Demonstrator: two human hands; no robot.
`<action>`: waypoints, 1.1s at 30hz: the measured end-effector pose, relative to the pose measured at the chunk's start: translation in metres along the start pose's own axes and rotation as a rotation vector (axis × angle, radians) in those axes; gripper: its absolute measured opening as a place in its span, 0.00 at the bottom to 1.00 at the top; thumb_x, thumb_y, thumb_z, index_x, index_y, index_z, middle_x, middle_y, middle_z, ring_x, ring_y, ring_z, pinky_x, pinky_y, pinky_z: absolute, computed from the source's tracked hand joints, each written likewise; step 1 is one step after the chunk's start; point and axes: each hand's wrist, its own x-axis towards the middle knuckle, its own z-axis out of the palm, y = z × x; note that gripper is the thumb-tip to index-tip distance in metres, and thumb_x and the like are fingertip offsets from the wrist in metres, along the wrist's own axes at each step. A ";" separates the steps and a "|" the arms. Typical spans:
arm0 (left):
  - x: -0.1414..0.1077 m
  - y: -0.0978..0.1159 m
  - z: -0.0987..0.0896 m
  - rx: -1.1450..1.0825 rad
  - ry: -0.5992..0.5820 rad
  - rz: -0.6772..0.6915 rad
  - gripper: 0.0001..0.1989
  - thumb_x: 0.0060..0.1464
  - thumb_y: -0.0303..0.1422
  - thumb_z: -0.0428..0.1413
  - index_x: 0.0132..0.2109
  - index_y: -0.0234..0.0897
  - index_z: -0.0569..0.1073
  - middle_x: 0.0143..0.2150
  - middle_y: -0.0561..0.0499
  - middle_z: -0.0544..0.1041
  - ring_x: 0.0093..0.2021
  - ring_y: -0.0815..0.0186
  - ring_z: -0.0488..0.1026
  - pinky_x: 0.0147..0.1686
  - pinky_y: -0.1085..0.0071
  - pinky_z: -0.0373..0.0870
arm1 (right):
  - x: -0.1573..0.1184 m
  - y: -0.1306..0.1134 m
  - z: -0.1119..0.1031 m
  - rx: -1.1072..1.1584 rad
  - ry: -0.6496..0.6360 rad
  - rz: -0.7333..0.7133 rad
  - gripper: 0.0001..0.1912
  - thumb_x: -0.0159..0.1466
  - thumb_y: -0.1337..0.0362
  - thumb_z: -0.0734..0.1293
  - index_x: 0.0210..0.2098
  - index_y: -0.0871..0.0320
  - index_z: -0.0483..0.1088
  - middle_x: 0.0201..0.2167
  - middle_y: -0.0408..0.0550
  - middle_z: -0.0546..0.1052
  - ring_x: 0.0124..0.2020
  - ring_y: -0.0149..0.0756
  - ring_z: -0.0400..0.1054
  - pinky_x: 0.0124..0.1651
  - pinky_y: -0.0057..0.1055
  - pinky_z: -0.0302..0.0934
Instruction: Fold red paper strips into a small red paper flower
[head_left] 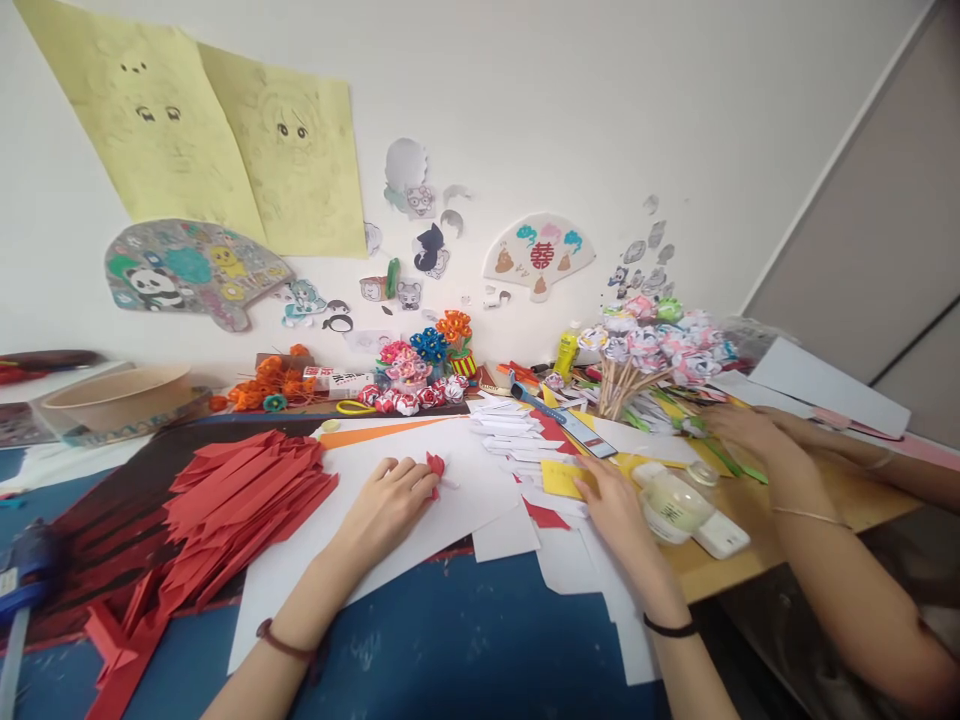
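My left hand rests on a large white sheet, its fingers bent around a small folded red paper piece. A bit of white shows beside that piece. At the right, my right hand has its thumb and fingertips closed at the right edge of a yellow paper piece. Beneath and behind the yellow piece lie overlapping white paper strips and a red scrap. A phone lies just beyond my right fingertips.
Red paper strips pile up at the left, near a blue glue gun. Paper flowers line the wall. A clear jar stands right of my wrist. Another person's hand is near a bunch of paper flowers.
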 end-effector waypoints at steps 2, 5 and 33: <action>0.000 0.000 0.001 0.007 0.000 -0.001 0.08 0.65 0.29 0.46 0.44 0.37 0.70 0.42 0.48 0.75 0.44 0.62 0.68 0.43 0.63 0.57 | -0.001 0.008 0.002 0.018 -0.036 0.026 0.21 0.64 0.64 0.58 0.55 0.61 0.68 0.53 0.57 0.72 0.54 0.49 0.65 0.57 0.45 0.58; 0.001 0.001 0.000 0.016 -0.001 -0.004 0.08 0.65 0.29 0.46 0.45 0.37 0.70 0.42 0.48 0.75 0.44 0.62 0.68 0.43 0.63 0.57 | -0.004 0.008 -0.003 0.059 -0.007 0.028 0.20 0.63 0.64 0.59 0.52 0.59 0.71 0.50 0.55 0.75 0.51 0.48 0.68 0.54 0.44 0.59; 0.003 0.002 0.004 0.067 0.008 0.072 0.12 0.64 0.25 0.44 0.46 0.37 0.70 0.43 0.46 0.76 0.43 0.61 0.70 0.45 0.61 0.57 | -0.079 0.047 -0.092 0.331 0.353 0.168 0.12 0.62 0.55 0.66 0.30 0.54 0.77 0.38 0.49 0.78 0.43 0.42 0.72 0.48 0.36 0.63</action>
